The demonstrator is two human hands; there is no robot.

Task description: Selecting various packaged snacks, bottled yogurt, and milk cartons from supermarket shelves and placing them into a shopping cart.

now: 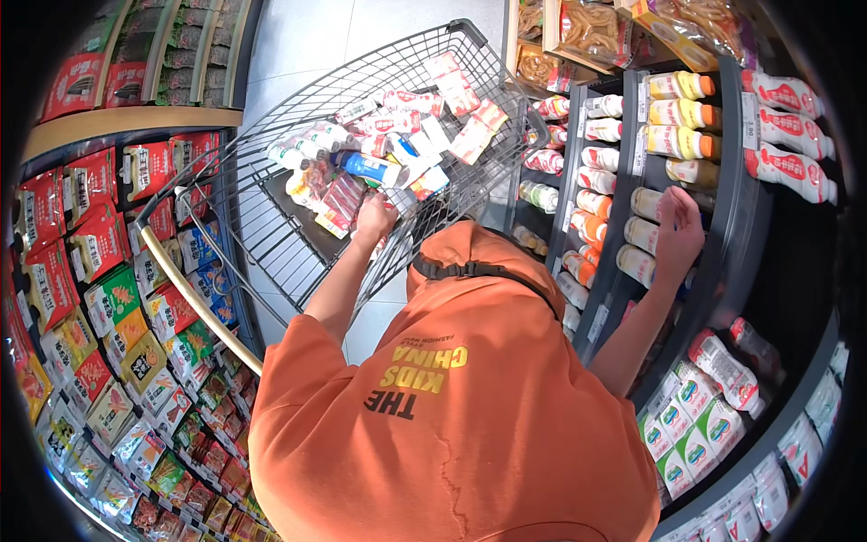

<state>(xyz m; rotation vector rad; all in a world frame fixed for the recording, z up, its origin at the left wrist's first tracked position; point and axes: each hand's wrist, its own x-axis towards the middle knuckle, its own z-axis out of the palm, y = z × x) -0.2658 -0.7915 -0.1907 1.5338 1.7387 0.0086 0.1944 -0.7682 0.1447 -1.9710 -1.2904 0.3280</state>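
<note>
A dark wire shopping cart (pixel 467 30) stands in front of me, loaded with packaged goods. My left hand (pixel 377 214) reaches down into it, against a pack of dark red sticks (pixel 344 198); its fingertips are hidden, so I cannot tell whether it grips anything. Close by lie a blue bottle with a white label (pixel 369 167), several clear-topped bottles (pixel 315 146), red-and-white bottles (pixel 389 122) and red-and-white packs (pixel 477 132). My right hand (pixel 681 227) is raised at the shelf on the right, beside pale-labelled bottles (pixel 640 234). Its fingers are bent and apart, with nothing visible in them.
Drink shelves (pixel 719 129) curve along my right, with white-and-green cartons (pixel 694 430) low down. Bagged snacks (pixel 95 176) fill the left shelves. Wooden crates (pixel 559 40) of packaged food stand ahead right. The cart's pale handle (pixel 200 308) runs close to my left side.
</note>
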